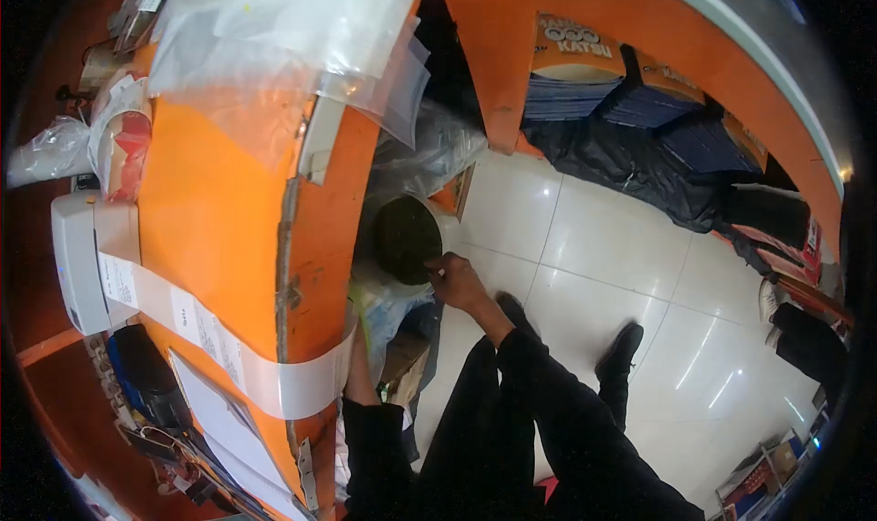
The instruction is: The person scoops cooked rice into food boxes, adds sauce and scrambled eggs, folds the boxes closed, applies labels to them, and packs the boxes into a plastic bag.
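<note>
A pale round tub [445, 233] stands under the orange counter, with dark, grainy-looking stuff [406, 238] inside. My right hand [459, 283] is at the tub's near right rim, its fingers curled together. Whether they grip the rim or something small, I cannot make out. My left hand [359, 366] reaches down beside the counter's edge, among plastic bags [384, 309] and a brown carton [403, 367]. The counter side and the bags hide its fingers.
Clear plastic sheets [283, 27] lie over the orange counter [215, 192]. A label printer [80, 263] trails a long label strip [228, 343] across it. Stacks of printed boxes [571, 87] fill a shelf at upper right. Another person's leg [808, 343] shows at far right.
</note>
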The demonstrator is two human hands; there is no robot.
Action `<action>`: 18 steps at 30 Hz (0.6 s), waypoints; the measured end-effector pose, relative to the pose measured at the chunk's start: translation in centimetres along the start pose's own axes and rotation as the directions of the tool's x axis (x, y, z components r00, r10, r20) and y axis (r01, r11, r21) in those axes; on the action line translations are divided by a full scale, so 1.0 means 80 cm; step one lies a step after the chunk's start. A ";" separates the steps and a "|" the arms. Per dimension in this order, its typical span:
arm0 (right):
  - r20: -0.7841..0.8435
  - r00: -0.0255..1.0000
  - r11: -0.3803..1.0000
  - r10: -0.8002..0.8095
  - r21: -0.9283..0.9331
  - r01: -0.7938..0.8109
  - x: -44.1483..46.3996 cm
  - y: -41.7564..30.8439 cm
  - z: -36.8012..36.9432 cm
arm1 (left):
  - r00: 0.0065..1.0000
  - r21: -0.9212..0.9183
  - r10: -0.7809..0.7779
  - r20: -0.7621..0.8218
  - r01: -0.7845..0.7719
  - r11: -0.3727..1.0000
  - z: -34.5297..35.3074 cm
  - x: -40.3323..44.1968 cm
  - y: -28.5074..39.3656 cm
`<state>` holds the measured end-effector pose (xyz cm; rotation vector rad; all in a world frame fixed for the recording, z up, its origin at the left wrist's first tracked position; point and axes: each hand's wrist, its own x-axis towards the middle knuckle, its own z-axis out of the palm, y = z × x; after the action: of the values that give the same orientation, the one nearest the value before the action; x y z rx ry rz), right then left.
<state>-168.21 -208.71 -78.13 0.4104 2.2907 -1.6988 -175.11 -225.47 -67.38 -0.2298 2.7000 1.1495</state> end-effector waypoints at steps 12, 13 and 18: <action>0.069 0.996 0.998 0.048 0.035 -0.051 -0.006 -0.005 -0.007 | 0.987 0.706 0.118 0.112 -0.162 0.689 0.049 0.009 -0.013; 0.051 0.998 0.999 0.021 0.026 -0.022 -0.009 -0.009 -0.007 | 0.977 0.740 0.171 0.129 -0.210 0.639 0.053 0.010 -0.020; 0.036 0.996 0.996 -0.076 -0.048 0.077 -0.013 -0.015 0.008 | 0.936 0.778 0.345 0.063 -0.263 0.571 0.065 0.017 -0.034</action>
<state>-167.66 -209.72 -76.82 0.2849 2.3472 -1.6666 -175.23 -223.65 -73.12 0.3499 3.0988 -0.1107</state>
